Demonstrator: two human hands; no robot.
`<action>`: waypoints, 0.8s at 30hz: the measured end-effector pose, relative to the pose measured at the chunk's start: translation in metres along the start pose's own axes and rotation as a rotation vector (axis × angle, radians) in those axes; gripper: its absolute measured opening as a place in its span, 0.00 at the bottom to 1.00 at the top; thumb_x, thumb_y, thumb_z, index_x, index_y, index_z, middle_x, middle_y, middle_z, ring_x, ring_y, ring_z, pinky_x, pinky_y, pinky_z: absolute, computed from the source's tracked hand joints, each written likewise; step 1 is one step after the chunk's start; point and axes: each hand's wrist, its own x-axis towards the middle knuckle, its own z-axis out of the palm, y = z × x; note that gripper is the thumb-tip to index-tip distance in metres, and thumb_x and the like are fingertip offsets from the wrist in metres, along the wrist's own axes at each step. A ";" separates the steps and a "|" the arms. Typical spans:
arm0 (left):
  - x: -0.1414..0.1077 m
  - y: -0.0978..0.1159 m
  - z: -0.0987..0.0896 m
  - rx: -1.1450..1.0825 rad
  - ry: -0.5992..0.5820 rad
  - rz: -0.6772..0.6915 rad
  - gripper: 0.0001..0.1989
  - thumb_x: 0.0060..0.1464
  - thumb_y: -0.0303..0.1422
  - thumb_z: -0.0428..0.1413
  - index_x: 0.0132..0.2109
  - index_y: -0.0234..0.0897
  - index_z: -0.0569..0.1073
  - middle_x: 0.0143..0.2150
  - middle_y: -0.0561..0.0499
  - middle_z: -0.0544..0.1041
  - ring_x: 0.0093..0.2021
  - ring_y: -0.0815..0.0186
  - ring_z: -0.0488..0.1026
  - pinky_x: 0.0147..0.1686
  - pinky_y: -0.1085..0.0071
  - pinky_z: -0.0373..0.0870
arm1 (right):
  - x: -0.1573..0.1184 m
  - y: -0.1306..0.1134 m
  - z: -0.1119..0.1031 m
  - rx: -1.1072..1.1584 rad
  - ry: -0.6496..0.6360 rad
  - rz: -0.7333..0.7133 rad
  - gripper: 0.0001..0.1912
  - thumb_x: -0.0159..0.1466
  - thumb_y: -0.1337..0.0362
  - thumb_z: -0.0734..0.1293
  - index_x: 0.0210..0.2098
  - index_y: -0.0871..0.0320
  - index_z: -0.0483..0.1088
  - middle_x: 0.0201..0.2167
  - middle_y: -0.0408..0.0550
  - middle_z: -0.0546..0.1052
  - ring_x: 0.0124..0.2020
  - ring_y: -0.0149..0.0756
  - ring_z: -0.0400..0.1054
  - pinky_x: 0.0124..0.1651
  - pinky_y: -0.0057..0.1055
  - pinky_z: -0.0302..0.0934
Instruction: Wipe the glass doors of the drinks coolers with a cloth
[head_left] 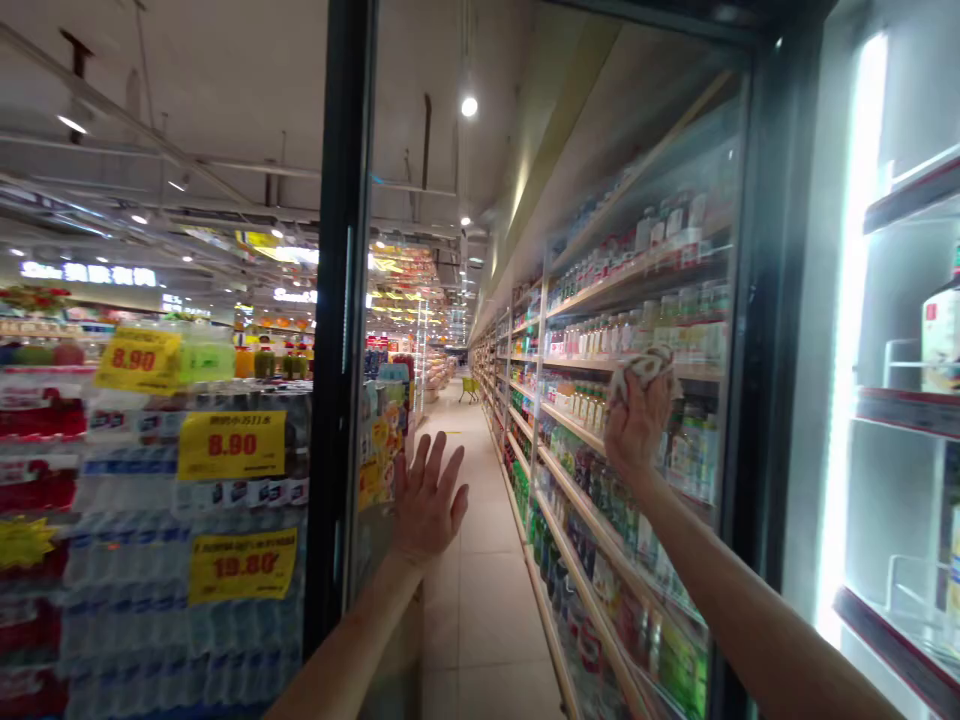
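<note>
At the drinks cooler's glass door (555, 200), right hand (637, 430) clamped on a crumpled cloth (641, 372) against the pane; left hand (427, 505) open, fingers apart, flat on glass.

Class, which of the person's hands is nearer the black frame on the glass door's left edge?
Left. The left hand lies flat on the glass just right of the black frame; the right hand, gripping a patterned cloth, is farther right.
</note>
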 end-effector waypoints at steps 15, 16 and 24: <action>-0.002 -0.002 0.002 -0.026 -0.023 0.007 0.28 0.57 0.34 0.50 0.63 0.39 0.56 0.66 0.42 0.55 0.68 0.57 0.45 0.64 0.53 0.39 | -0.050 0.047 -0.032 -0.101 -0.083 0.180 0.25 0.62 0.62 0.54 0.57 0.63 0.63 0.61 0.63 0.58 0.64 0.52 0.48 0.60 0.57 0.47; -0.002 -0.001 0.002 -0.028 -0.018 0.004 0.28 0.57 0.34 0.50 0.64 0.40 0.55 0.66 0.42 0.54 0.68 0.57 0.44 0.64 0.53 0.39 | -0.053 0.055 -0.035 -0.135 -0.056 0.279 0.26 0.63 0.63 0.53 0.58 0.64 0.61 0.61 0.64 0.57 0.64 0.53 0.48 0.60 0.59 0.47; 0.004 -0.004 0.004 -0.043 0.016 0.024 0.29 0.57 0.33 0.51 0.64 0.40 0.54 0.66 0.42 0.53 0.68 0.59 0.41 0.65 0.53 0.38 | -0.143 -0.047 -0.050 0.045 -0.375 -0.225 0.23 0.60 0.65 0.60 0.56 0.51 0.63 0.62 0.53 0.58 0.66 0.49 0.45 0.61 0.52 0.49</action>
